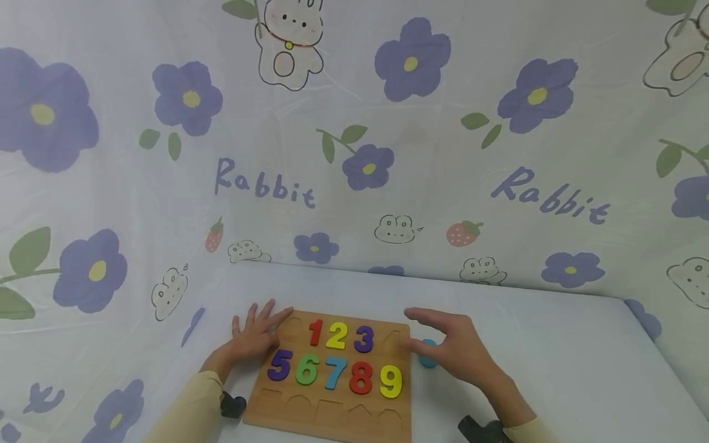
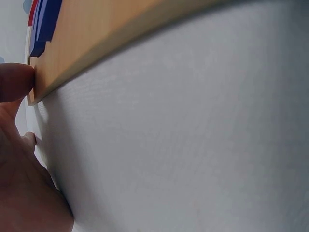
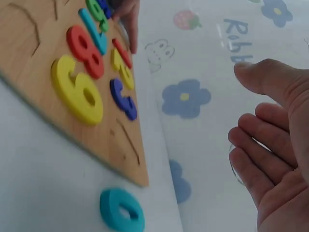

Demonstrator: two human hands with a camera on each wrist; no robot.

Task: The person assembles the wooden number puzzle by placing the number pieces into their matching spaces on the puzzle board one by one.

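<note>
A wooden number board (image 1: 299,423) lies on the white table with coloured digits 1 to 3 in its upper row and 5 to 9 below. My left hand (image 1: 252,339) rests at the board's left edge, fingers spread, its thumb touching the wood beside the purple 5 (image 1: 279,365). Above the right edge hovers my right hand (image 1: 460,347), thumb and fingers apart and holding nothing. A blue 0 (image 3: 109,212) lies loose on the table just right of the board; in the head view the right thumb partly covers it.
Recesses show at both upper corners of the board, and a row of outlined recesses runs along its near side. Black wrist devices (image 1: 232,406) sit on both forearms. Behind the table (image 1: 576,363) hangs a flowered curtain (image 1: 421,123) with rabbit drawings.
</note>
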